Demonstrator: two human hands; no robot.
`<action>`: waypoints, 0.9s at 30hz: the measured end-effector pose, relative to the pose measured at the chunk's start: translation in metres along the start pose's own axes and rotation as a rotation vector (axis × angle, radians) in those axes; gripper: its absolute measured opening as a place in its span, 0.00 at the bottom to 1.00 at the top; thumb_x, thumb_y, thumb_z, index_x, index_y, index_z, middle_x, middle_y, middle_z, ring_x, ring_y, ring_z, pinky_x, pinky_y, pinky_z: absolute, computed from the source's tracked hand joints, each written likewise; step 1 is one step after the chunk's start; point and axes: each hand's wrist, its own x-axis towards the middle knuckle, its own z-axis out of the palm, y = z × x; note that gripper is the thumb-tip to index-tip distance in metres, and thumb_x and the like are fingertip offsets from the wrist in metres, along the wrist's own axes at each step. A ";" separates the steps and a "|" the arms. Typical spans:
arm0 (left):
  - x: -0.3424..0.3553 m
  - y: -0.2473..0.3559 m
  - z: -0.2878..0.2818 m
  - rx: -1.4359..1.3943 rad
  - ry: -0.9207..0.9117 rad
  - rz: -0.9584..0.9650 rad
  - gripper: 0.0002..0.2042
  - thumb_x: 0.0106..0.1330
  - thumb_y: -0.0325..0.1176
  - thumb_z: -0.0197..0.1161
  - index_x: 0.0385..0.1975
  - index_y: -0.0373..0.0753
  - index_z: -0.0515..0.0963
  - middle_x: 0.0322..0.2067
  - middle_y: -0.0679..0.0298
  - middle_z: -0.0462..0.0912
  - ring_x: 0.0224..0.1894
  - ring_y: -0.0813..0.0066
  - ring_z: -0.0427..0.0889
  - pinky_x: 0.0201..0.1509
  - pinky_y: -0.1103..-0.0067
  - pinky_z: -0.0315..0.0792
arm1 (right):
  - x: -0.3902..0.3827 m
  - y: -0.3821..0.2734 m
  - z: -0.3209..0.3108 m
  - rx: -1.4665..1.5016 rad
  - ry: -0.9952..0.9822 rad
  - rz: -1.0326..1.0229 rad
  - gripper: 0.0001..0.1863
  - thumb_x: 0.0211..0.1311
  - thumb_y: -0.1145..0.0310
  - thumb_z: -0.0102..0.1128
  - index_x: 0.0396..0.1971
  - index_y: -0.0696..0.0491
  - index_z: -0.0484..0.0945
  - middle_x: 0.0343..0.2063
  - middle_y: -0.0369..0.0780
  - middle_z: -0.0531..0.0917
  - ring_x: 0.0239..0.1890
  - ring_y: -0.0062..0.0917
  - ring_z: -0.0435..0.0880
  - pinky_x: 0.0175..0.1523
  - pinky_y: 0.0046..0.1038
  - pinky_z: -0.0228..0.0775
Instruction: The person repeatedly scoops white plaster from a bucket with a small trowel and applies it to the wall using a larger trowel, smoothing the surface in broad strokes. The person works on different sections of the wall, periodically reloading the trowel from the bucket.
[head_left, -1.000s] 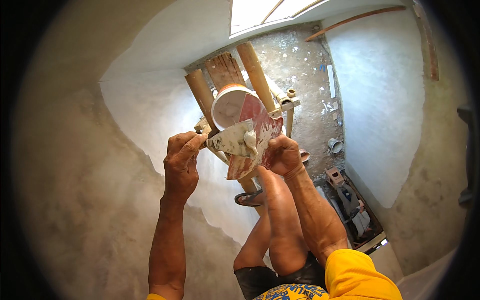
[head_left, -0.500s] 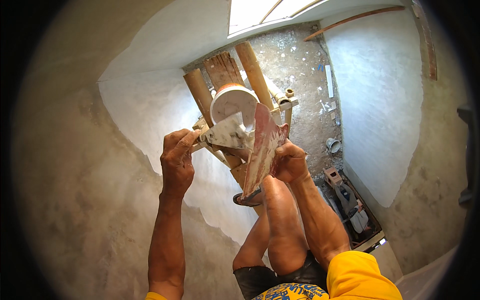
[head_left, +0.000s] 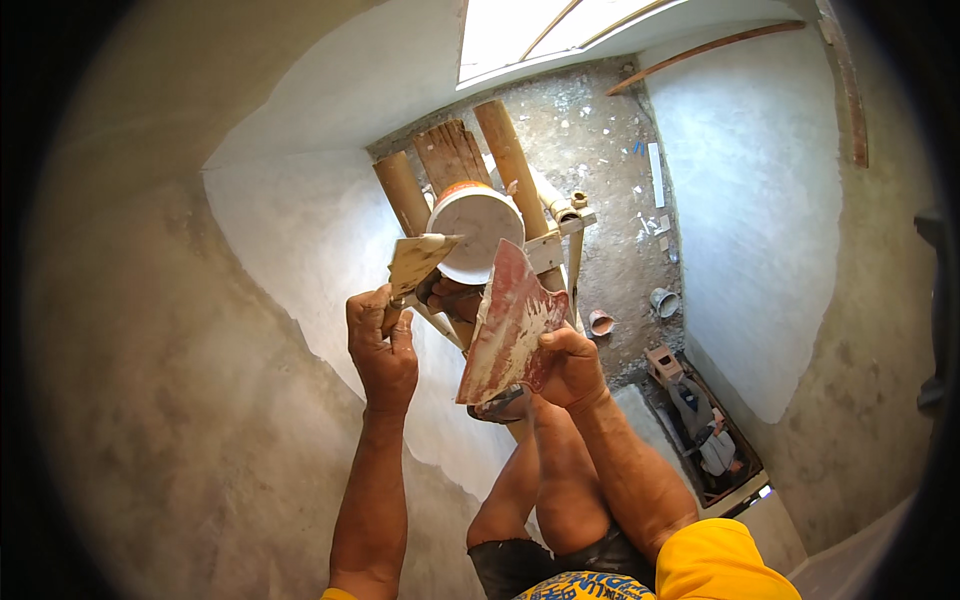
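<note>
My left hand [head_left: 380, 350] is closed round the handle of a putty knife [head_left: 415, 262]. Its wide blade, coated with pale plaster, points up beside the left rim of a white bucket [head_left: 475, 228] with an orange band. Whitish material shows inside the bucket. My right hand [head_left: 574, 366] grips a flat reddish plate [head_left: 512, 325] with an uneven outline, smeared with whitish plaster. The plate is tilted and held just below the bucket, apart from the knife. Part of my foot in a sandal [head_left: 500, 402] shows below the plate.
Thick bamboo poles [head_left: 511, 160] and a rough wooden plank [head_left: 452, 155] form a raised platform under the bucket. Far below, the floor [head_left: 590, 120] carries debris, small pails [head_left: 664, 302] and a box of tools [head_left: 715, 440]. Partly smoothed walls [head_left: 740, 220] stand on both sides.
The putty knife has moved left, away from the plate, and its blade has turned upward. My left hand has shifted slightly right and down. The plate has tilted and come a little lower.
</note>
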 end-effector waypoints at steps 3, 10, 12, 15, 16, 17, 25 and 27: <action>-0.007 -0.007 0.012 -0.056 -0.003 -0.047 0.17 0.64 0.15 0.63 0.51 0.37 0.76 0.43 0.60 0.76 0.41 0.70 0.80 0.44 0.73 0.78 | 0.002 0.004 -0.003 -0.005 0.029 -0.022 0.30 0.60 0.76 0.53 0.65 0.65 0.66 0.57 0.53 0.80 0.57 0.47 0.83 0.64 0.53 0.76; -0.022 -0.005 0.029 -0.048 -0.066 0.017 0.19 0.65 0.18 0.65 0.55 0.39 0.75 0.41 0.58 0.79 0.39 0.65 0.81 0.44 0.73 0.76 | 0.011 0.018 0.001 0.114 -0.078 0.003 0.27 0.62 0.73 0.53 0.62 0.66 0.70 0.57 0.54 0.81 0.60 0.45 0.81 0.70 0.51 0.69; -0.023 0.002 0.033 -0.067 -0.077 0.114 0.20 0.64 0.19 0.65 0.56 0.39 0.75 0.41 0.58 0.79 0.40 0.64 0.81 0.45 0.72 0.76 | 0.015 0.022 0.004 0.145 -0.071 0.009 0.26 0.63 0.72 0.52 0.61 0.67 0.71 0.57 0.54 0.81 0.60 0.45 0.82 0.71 0.49 0.68; -0.024 0.011 0.038 -0.058 -0.067 0.200 0.21 0.63 0.20 0.66 0.57 0.39 0.75 0.42 0.58 0.78 0.41 0.63 0.80 0.44 0.71 0.76 | 0.021 0.025 0.009 0.182 -0.082 0.014 0.29 0.62 0.73 0.51 0.64 0.65 0.68 0.58 0.53 0.80 0.61 0.45 0.81 0.69 0.52 0.69; -0.024 0.013 0.040 -0.040 -0.051 0.217 0.22 0.63 0.20 0.66 0.57 0.40 0.75 0.42 0.58 0.78 0.41 0.63 0.80 0.44 0.71 0.76 | 0.023 0.025 0.011 0.180 -0.084 0.003 0.29 0.62 0.72 0.51 0.64 0.65 0.69 0.58 0.53 0.80 0.60 0.45 0.81 0.69 0.52 0.70; -0.024 0.014 0.041 -0.006 -0.038 0.228 0.22 0.63 0.21 0.66 0.58 0.40 0.75 0.42 0.58 0.78 0.41 0.63 0.80 0.44 0.71 0.76 | 0.023 0.025 0.012 0.178 -0.092 -0.008 0.29 0.62 0.73 0.51 0.64 0.65 0.69 0.58 0.53 0.80 0.60 0.45 0.81 0.69 0.52 0.70; -0.031 -0.004 0.044 0.002 -0.048 0.157 0.22 0.64 0.17 0.64 0.58 0.41 0.76 0.42 0.57 0.77 0.44 0.59 0.80 0.46 0.68 0.76 | 0.028 0.007 0.012 0.156 -0.120 -0.060 0.28 0.60 0.71 0.51 0.61 0.65 0.72 0.55 0.53 0.83 0.56 0.45 0.84 0.68 0.49 0.71; -0.025 -0.016 0.044 0.060 -0.059 0.185 0.21 0.65 0.16 0.62 0.57 0.41 0.76 0.42 0.57 0.76 0.44 0.58 0.79 0.46 0.67 0.76 | 0.031 -0.005 0.011 0.133 -0.110 -0.083 0.28 0.59 0.71 0.52 0.61 0.65 0.72 0.56 0.54 0.82 0.57 0.45 0.84 0.68 0.50 0.71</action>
